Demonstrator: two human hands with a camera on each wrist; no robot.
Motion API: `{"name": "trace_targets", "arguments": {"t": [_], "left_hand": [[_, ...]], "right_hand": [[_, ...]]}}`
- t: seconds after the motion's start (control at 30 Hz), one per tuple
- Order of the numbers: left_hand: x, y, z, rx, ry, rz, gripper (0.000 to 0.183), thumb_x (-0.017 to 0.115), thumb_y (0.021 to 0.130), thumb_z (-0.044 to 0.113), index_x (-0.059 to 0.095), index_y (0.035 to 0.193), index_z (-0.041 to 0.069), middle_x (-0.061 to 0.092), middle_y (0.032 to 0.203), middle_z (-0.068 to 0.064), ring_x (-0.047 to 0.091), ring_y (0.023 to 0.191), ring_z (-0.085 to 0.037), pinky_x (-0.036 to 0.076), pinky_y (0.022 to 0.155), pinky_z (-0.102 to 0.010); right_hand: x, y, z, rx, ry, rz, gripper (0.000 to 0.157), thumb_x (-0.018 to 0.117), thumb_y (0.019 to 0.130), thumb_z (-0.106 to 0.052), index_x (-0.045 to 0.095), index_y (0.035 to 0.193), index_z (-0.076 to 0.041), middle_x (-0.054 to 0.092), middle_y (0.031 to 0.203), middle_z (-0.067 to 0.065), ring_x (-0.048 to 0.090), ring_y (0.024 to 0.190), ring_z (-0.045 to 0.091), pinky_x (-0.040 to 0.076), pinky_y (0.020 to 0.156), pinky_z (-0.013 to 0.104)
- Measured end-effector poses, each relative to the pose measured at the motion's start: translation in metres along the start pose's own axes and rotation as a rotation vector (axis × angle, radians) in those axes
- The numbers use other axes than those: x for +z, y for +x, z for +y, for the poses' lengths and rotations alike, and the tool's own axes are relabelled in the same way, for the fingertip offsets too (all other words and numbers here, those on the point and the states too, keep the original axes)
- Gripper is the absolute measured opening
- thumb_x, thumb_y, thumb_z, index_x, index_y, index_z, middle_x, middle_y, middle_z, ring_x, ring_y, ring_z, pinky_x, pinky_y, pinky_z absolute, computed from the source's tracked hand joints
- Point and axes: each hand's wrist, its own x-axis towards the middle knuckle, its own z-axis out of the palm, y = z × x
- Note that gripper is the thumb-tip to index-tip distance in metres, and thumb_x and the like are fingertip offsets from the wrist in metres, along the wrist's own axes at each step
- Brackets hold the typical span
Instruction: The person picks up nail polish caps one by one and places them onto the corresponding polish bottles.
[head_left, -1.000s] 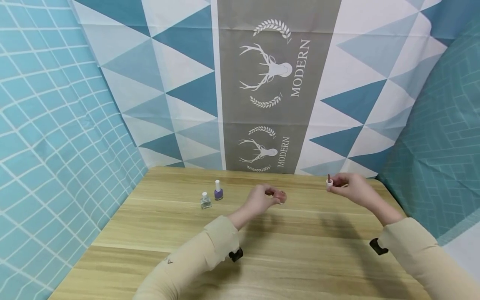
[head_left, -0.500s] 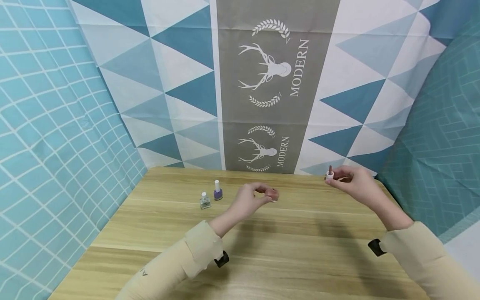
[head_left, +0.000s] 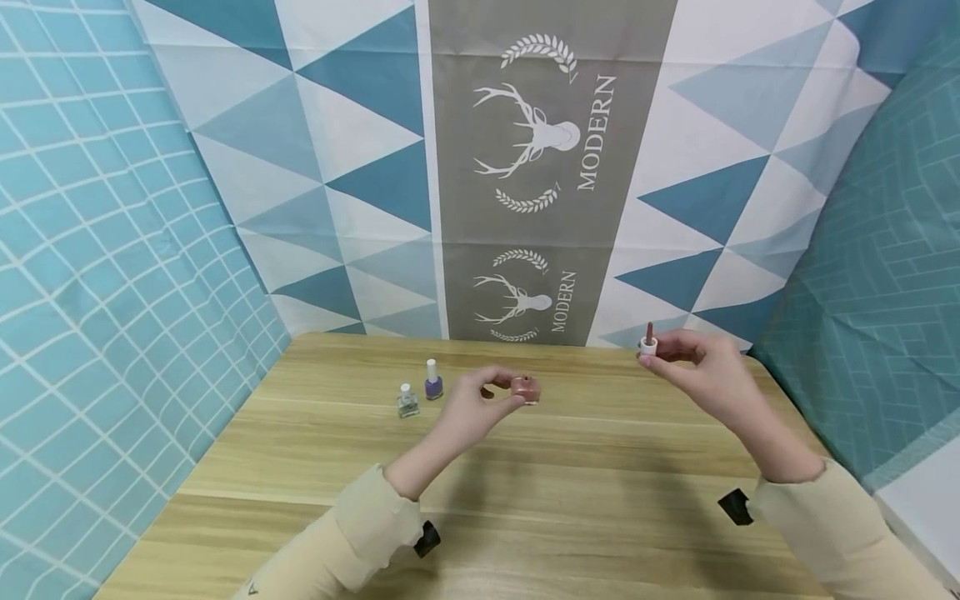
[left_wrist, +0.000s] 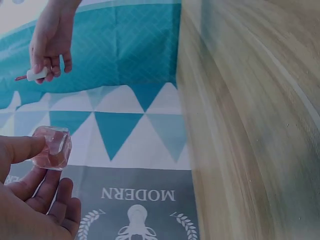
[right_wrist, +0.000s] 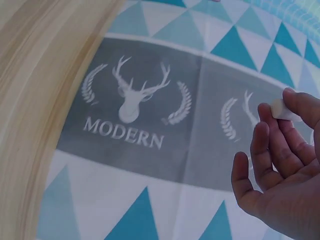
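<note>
My left hand [head_left: 467, 408] pinches a small square glass bottle of pinkish nail polish [head_left: 527, 389] between thumb and fingers, above the table. The bottle has no cap on it, and a dark opening shows on top. In the left wrist view the clear, thick-walled bottle [left_wrist: 52, 148] sits at the thumb tip. Off to the right, my right hand [head_left: 705, 367] holds the white nail polish cap [head_left: 648, 347] with its reddish-brown brush [head_left: 649, 330] pointing up. The right wrist view shows the white cap [right_wrist: 283, 110] between thumb and fingers, its brush hidden there.
A purple nail polish bottle [head_left: 433, 385] with a tall white cap and a clear bottle [head_left: 407, 402] with a white cap stand on the wooden table [head_left: 570, 500], left of my left hand. Patterned cloth [head_left: 517, 167] hangs behind the table's back edge, with further cloths at both sides.
My left hand has drawn back to the left with the bottle. The right hand has risen slightly and shifted a little left, still holding the cap with the brush up.
</note>
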Motion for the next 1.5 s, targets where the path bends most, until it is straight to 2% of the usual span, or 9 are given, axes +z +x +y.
{"name": "trace_targets", "arguments": {"t": [0.2,0.4,0.53,0.77,0.87,1.1,1.33,1.5], "left_hand": [[-0.002,-0.012,0.002,0.047,0.006,0.037,0.025,0.070,0.076,0.020,0.064,0.100,0.016,0.064,0.093,0.005,0.056,0.088,-0.009,0.048,0.074,-0.035],[0.000,-0.023,0.004,0.072,-0.022,0.056,0.023,0.071,0.075,0.021,0.065,0.097,0.017,0.065,0.092,0.005,0.057,0.087,-0.009,0.048,0.074,-0.034],[0.002,-0.030,0.004,0.068,-0.039,0.066,0.021,0.071,0.075,0.022,0.065,0.094,0.018,0.065,0.091,0.006,0.058,0.087,-0.009,0.048,0.075,-0.034],[0.010,-0.039,0.002,0.039,-0.100,0.066,0.021,0.071,0.075,0.023,0.064,0.093,0.019,0.064,0.091,0.009,0.057,0.086,-0.007,0.048,0.076,-0.032],[0.013,-0.042,0.002,0.022,-0.131,0.060,0.021,0.071,0.075,0.023,0.064,0.095,0.019,0.063,0.091,0.010,0.057,0.086,-0.007,0.048,0.076,-0.032],[0.019,-0.043,-0.002,0.020,-0.153,0.056,0.023,0.071,0.075,0.021,0.064,0.096,0.019,0.063,0.091,0.010,0.056,0.086,-0.008,0.048,0.077,-0.034],[0.014,-0.046,0.027,0.035,-0.177,0.018,0.022,0.068,0.076,0.007,0.063,0.096,0.004,0.064,0.093,-0.006,0.058,0.087,-0.024,0.046,0.078,-0.043],[0.021,-0.043,0.013,0.056,-0.178,0.019,0.020,0.069,0.076,0.012,0.063,0.095,0.010,0.064,0.092,0.000,0.057,0.086,-0.017,0.047,0.077,-0.040]], "right_hand": [[0.011,-0.007,-0.015,-0.043,0.057,0.049,0.018,0.068,0.078,-0.021,0.066,0.094,-0.014,0.066,0.086,-0.001,0.057,0.079,0.001,0.046,0.070,0.014],[0.022,-0.016,-0.024,-0.050,0.108,0.061,0.016,0.067,0.079,-0.021,0.066,0.094,-0.015,0.064,0.083,-0.004,0.057,0.079,0.003,0.042,0.078,0.011],[0.028,-0.021,-0.030,-0.078,0.139,0.066,0.018,0.068,0.078,-0.018,0.066,0.096,-0.015,0.063,0.082,-0.005,0.057,0.077,0.005,0.042,0.078,0.010],[0.040,-0.029,-0.035,-0.137,0.257,0.070,0.032,0.071,0.074,-0.006,0.059,0.103,-0.010,0.063,0.083,-0.001,0.054,0.074,0.008,0.044,0.073,0.014],[0.046,-0.031,-0.034,-0.157,0.285,0.056,0.032,0.071,0.073,-0.004,0.056,0.101,-0.010,0.063,0.081,-0.001,0.053,0.073,0.009,0.044,0.073,0.015],[0.055,-0.037,-0.037,-0.128,0.296,0.037,0.027,0.070,0.073,-0.002,0.056,0.095,-0.008,0.062,0.080,0.000,0.053,0.071,0.010,0.044,0.073,0.017],[0.062,-0.039,-0.031,-0.126,0.282,0.040,0.024,0.070,0.074,-0.003,0.059,0.093,-0.011,0.060,0.081,-0.002,0.052,0.071,0.009,0.044,0.074,0.017],[0.059,-0.041,-0.042,-0.123,0.281,0.024,0.021,0.068,0.075,-0.002,0.059,0.092,-0.009,0.059,0.082,0.000,0.053,0.072,0.009,0.044,0.075,0.018]]}}
